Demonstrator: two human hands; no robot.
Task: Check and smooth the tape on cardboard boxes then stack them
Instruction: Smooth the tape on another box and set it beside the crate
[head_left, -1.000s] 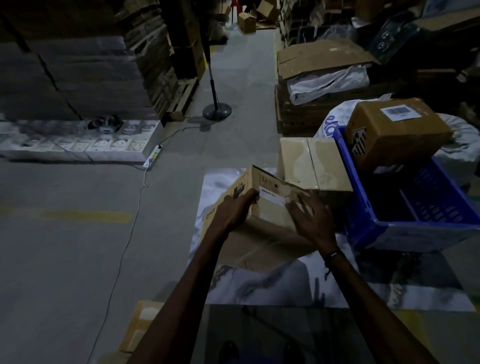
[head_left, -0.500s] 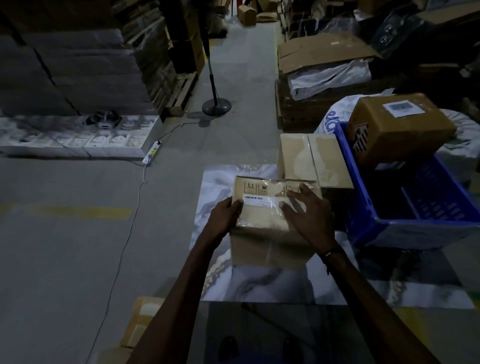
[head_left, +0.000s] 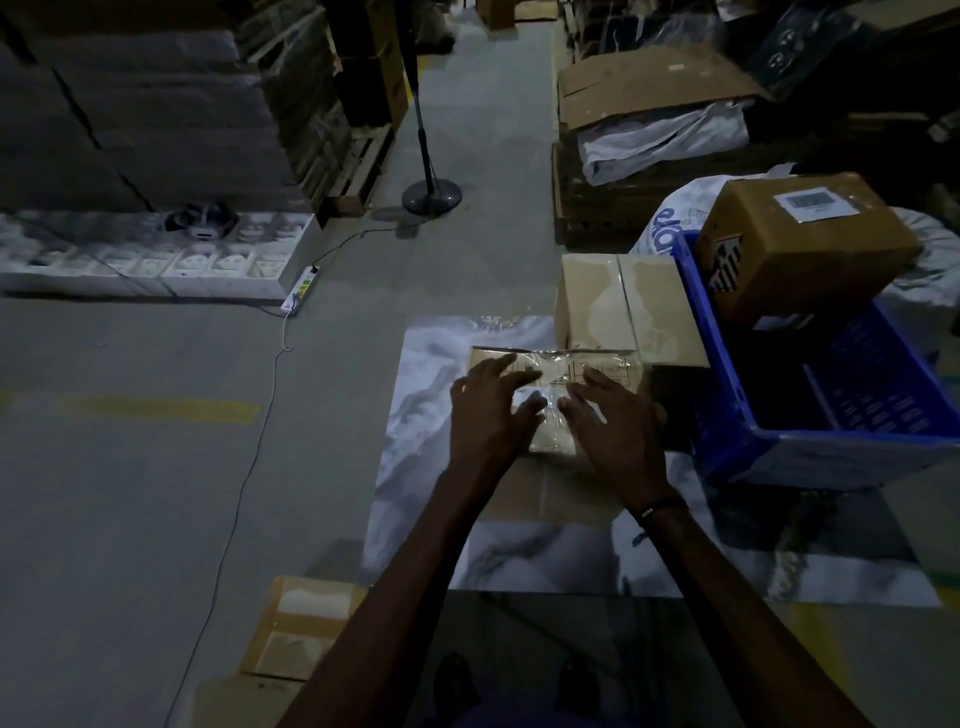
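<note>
A small cardboard box (head_left: 553, 439) with clear tape over its top sits on a marbled sheet (head_left: 431, 364) on the floor. My left hand (head_left: 488, 415) lies flat on the box's left half with fingers spread. On the right half, my right hand (head_left: 610, 423) presses with straight fingers. Both hands cover most of the taped top. Just behind it stands a second taped cardboard box (head_left: 623, 306). A darker brown box (head_left: 800, 244) with a white label leans on the rim of a blue crate (head_left: 831, 457).
Flat cardboard pieces (head_left: 301, 629) lie at the lower left. A power strip (head_left: 301, 288) and its cable cross the grey floor. A fan stand (head_left: 431, 195) is in the aisle. Pallets and stacked cartons (head_left: 649, 93) line both sides.
The box was tilted up in both hands a second ago, then set flat. My left hand has moved from its side onto the top; both hands now lie spread over the tape.
</note>
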